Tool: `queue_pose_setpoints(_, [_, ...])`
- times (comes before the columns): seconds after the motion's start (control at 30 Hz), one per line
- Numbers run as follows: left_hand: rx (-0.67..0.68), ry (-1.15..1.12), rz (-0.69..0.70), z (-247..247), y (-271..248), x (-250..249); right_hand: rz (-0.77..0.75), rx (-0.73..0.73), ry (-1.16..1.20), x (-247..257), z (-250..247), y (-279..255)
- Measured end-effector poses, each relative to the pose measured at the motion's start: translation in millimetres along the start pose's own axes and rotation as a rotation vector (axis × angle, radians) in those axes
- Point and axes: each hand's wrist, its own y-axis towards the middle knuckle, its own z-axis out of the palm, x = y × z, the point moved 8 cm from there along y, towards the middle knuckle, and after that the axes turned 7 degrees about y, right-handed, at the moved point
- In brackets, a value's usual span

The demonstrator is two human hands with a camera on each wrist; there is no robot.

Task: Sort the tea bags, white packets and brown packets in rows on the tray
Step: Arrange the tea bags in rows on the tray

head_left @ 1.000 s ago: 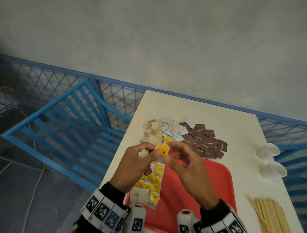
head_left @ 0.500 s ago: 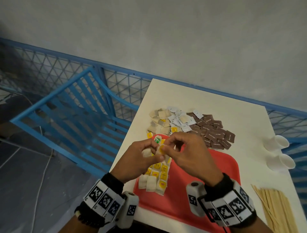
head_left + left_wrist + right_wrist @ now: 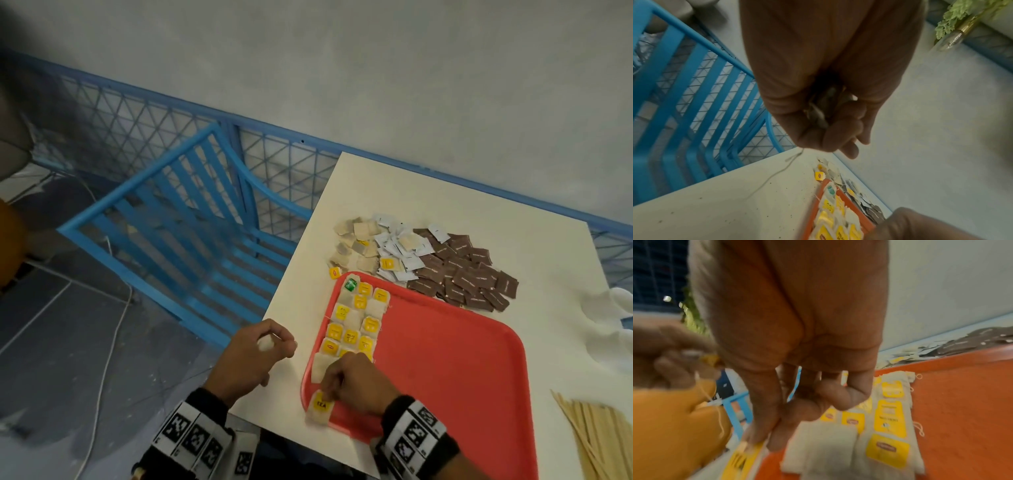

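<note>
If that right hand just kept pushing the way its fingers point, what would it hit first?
The right hand points down and toward the tray's near left corner, its fingertips already on the yellow-tagged tea bag. Going on, it would press that bag against the red tray rim, probably; depth is hard to judge.
</note>
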Motion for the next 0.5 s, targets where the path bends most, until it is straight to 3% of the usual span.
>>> queue_pose_setpoints(0.27, [0.004, -0.011, -0.031, -9.5, -1.6, 6.7, 0.179, -0.2, -0.108, -33.9, 7.0, 32.5])
queue_pose_setpoints(0.5, [0.063, -0.39, -0.177, 3.7, 1.9, 7.8, 0.091, -0.322, -0.085, -20.7, 5.3, 9.6])
